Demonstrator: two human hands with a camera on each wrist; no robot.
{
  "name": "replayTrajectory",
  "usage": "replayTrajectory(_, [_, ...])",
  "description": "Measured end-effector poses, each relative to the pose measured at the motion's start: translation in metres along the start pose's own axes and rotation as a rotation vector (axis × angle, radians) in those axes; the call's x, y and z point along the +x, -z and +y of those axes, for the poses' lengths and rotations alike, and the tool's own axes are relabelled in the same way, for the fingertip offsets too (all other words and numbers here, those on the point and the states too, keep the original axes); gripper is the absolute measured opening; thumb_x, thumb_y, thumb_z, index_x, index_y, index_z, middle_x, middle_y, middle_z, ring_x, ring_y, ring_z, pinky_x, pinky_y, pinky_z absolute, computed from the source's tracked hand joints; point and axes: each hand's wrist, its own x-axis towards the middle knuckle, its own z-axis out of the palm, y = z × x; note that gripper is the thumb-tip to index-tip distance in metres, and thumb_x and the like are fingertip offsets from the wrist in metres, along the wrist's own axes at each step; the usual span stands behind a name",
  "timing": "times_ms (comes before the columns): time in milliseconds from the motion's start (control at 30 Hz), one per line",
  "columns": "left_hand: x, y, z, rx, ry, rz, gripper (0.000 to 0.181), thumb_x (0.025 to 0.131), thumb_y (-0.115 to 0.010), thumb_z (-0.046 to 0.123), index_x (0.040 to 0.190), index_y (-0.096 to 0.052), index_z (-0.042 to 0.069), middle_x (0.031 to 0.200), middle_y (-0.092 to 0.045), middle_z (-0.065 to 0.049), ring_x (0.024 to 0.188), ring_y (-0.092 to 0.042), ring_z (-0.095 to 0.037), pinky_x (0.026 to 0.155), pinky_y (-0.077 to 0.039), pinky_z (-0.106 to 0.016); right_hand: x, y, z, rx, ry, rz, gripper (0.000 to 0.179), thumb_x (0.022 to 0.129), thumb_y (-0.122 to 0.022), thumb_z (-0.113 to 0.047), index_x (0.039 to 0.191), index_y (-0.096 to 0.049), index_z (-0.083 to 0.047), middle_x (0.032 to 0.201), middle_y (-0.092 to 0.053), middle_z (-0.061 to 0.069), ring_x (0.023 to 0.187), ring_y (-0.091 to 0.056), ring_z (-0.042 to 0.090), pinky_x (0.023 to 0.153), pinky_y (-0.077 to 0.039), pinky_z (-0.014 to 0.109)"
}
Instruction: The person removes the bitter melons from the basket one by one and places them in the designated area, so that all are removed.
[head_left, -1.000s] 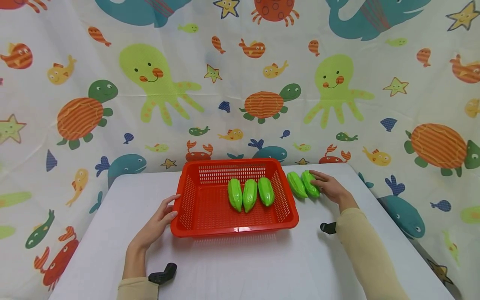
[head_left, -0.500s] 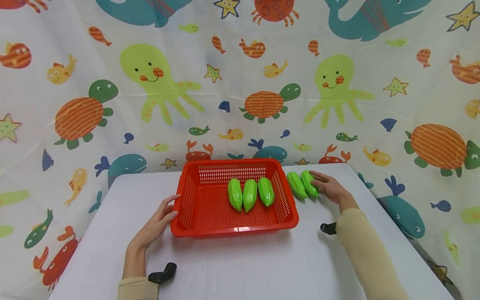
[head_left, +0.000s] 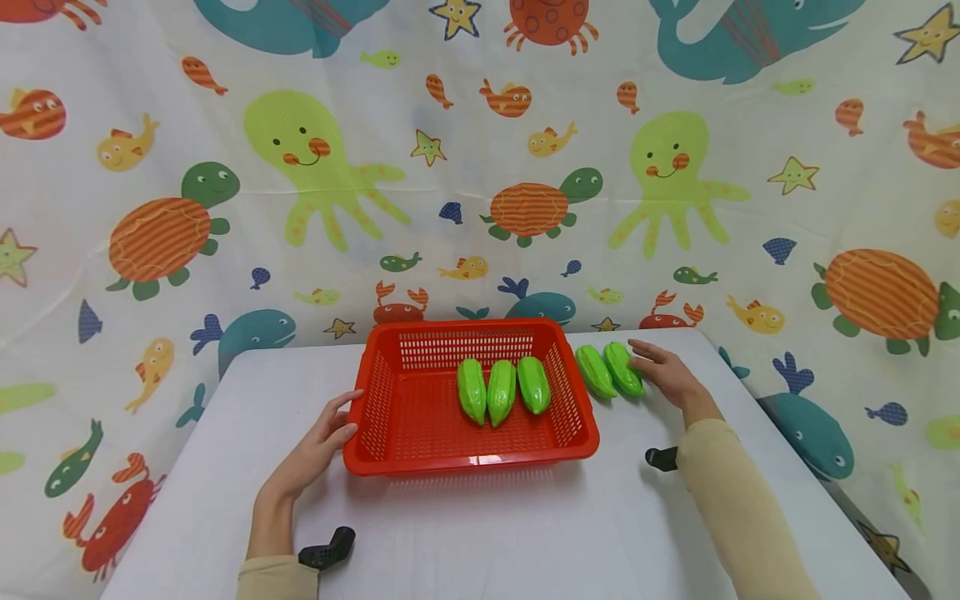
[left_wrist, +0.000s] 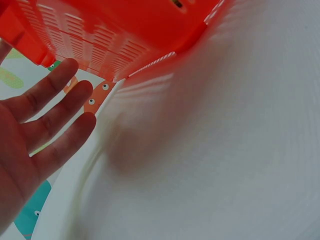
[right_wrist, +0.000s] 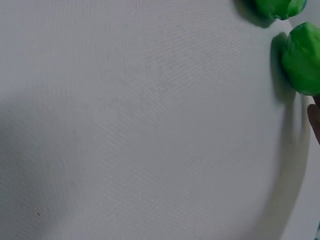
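Observation:
My left hand point(head_left: 311, 450) touches the left rim of a red plastic basket point(head_left: 465, 462). In the left wrist view its fingers point(left_wrist: 57, 117) stretch out beside the perforated basket wall. Three glossy green ridged vegetables point(head_left: 501, 392), resembling bitter melons, lie side by side in the basket's right half. Two more lie on the table just right of the basket: an inner one point(head_left: 595, 372) and an outer one point(head_left: 622, 369). My right hand point(head_left: 675, 383) is beside the outer one, its fairly straight fingers at that one's right side; contact cannot be told. The right wrist view shows just a fingertip.
Everything rests on a white-covered table point(head_left: 450, 533). Behind it hangs a curtain point(head_left: 457, 108) printed with sea animals. Black wrist devices stick out near both cuffs, the left one point(head_left: 327, 550) and the right one point(head_left: 662, 458).
My right hand has shifted slightly to the right, and the outer green vegetable has moved a little right, away from the inner one. My left hand and the basket stay essentially still.

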Motion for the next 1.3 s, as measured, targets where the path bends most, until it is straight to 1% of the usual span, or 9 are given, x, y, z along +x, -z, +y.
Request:
replayTrajectory(133, [0.0, 0.0, 0.001, 0.001, -0.004, -0.002, 0.056, 0.101, -0.051, 0.032, 0.151, -0.026, 0.027, 0.132, -0.046, -0.021, 0.122, -0.047, -0.038, 0.098, -0.045, -0.056, 0.0, 0.004, -0.006, -0.04, 0.037, 0.073, 0.062, 0.101, -0.054, -0.033, 0.154, -0.029, -0.014, 0.16, -0.021, 0.017, 0.146, -0.015, 0.039, 0.116, -0.017, 0.055])
replayTrajectory(267, [-0.001, 0.0, 0.001, 0.003, -0.003, -0.001, 0.056, 0.101, -0.051, 0.033, 0.151, -0.027, 0.027, 0.132, -0.046, -0.021, 0.122, -0.047, -0.038, 0.099, -0.044, -0.057, -0.001, 0.007, -0.017, -0.04, 0.077, 0.149, 0.068, 0.099, -0.056, -0.039, 0.153, -0.03, -0.009, 0.159, -0.023, 0.018, 0.146, -0.017, 0.039, 0.116, -0.018, 0.056])
replayTrajectory(433, [-0.002, 0.0, 0.001, 0.007, 0.0, 0.0, 0.056, 0.102, -0.051, 0.032, 0.151, -0.026, 0.027, 0.131, -0.047, -0.021, 0.121, -0.047, -0.037, 0.099, -0.044, -0.057, -0.001, 0.009, -0.035, 0.012, 0.11, 0.205, 0.073, 0.097, -0.059, -0.042, 0.153, -0.029, -0.007, 0.157, -0.026, 0.019, 0.144, -0.02, 0.038, 0.116, -0.019, 0.054])
replayTrajectory(533, [-0.002, 0.001, 0.001, 0.01, -0.003, -0.001, 0.056, 0.102, -0.051, 0.032, 0.152, -0.026, 0.026, 0.131, -0.047, -0.021, 0.121, -0.047, -0.037, 0.099, -0.045, -0.057, -0.001, 0.007, -0.048, 0.017, 0.114, 0.213, 0.073, 0.097, -0.06, -0.042, 0.153, -0.029, -0.008, 0.156, -0.028, 0.02, 0.144, -0.023, 0.038, 0.116, -0.02, 0.053])
replayTrajectory(667, [-0.002, 0.001, 0.001, 0.014, -0.009, -0.003, 0.056, 0.102, -0.05, 0.032, 0.152, -0.025, 0.025, 0.131, -0.046, -0.021, 0.121, -0.047, -0.037, 0.098, -0.045, -0.056, -0.002, 0.002, -0.063, -0.017, 0.106, 0.215, 0.069, 0.098, -0.058, -0.04, 0.153, -0.031, -0.01, 0.157, -0.025, 0.021, 0.144, -0.022, 0.039, 0.115, -0.019, 0.057])
replayTrajectory(800, [-0.001, 0.0, 0.001, 0.012, -0.006, -0.006, 0.056, 0.102, -0.05, 0.032, 0.152, -0.025, 0.026, 0.131, -0.046, -0.021, 0.121, -0.047, -0.037, 0.098, -0.046, -0.056, -0.004, -0.004, -0.075, -0.02, 0.112, 0.206, 0.067, 0.098, -0.059, -0.038, 0.152, -0.034, -0.01, 0.157, -0.026, 0.02, 0.144, -0.023, 0.039, 0.115, -0.019, 0.058])
replayTrajectory(967, [-0.001, 0.0, 0.001, 0.011, -0.003, -0.005, 0.056, 0.102, -0.05, 0.033, 0.152, -0.026, 0.026, 0.131, -0.046, -0.021, 0.12, -0.048, -0.037, 0.098, -0.046, -0.055, -0.005, -0.015, -0.09, -0.022, 0.118, 0.197, 0.072, 0.095, -0.061, -0.045, 0.152, -0.034, -0.01, 0.157, -0.029, 0.017, 0.143, -0.025, 0.039, 0.115, -0.02, 0.058])
replayTrajectory(1133, [-0.001, 0.001, 0.001, 0.015, -0.004, -0.006, 0.057, 0.102, -0.05, 0.033, 0.152, -0.025, 0.025, 0.131, -0.045, -0.021, 0.12, -0.048, -0.036, 0.097, -0.047, -0.055, -0.01, -0.026, -0.108, -0.019, 0.129, 0.183, 0.072, 0.094, -0.061, -0.046, 0.152, -0.035, -0.011, 0.156, -0.03, 0.016, 0.142, -0.028, 0.038, 0.115, -0.022, 0.056])
replayTrajectory(1300, [-0.001, 0.001, 0.001, 0.02, -0.016, 0.01, 0.056, 0.101, -0.051, 0.032, 0.151, -0.027, 0.025, 0.131, -0.047, -0.02, 0.121, -0.048, -0.037, 0.098, -0.045, -0.057, -0.016, -0.038, -0.124, -0.012, 0.157, 0.155, 0.069, 0.095, -0.061, -0.042, 0.151, -0.036, -0.011, 0.155, -0.032, 0.016, 0.14, -0.032, 0.036, 0.114, -0.026, 0.054])
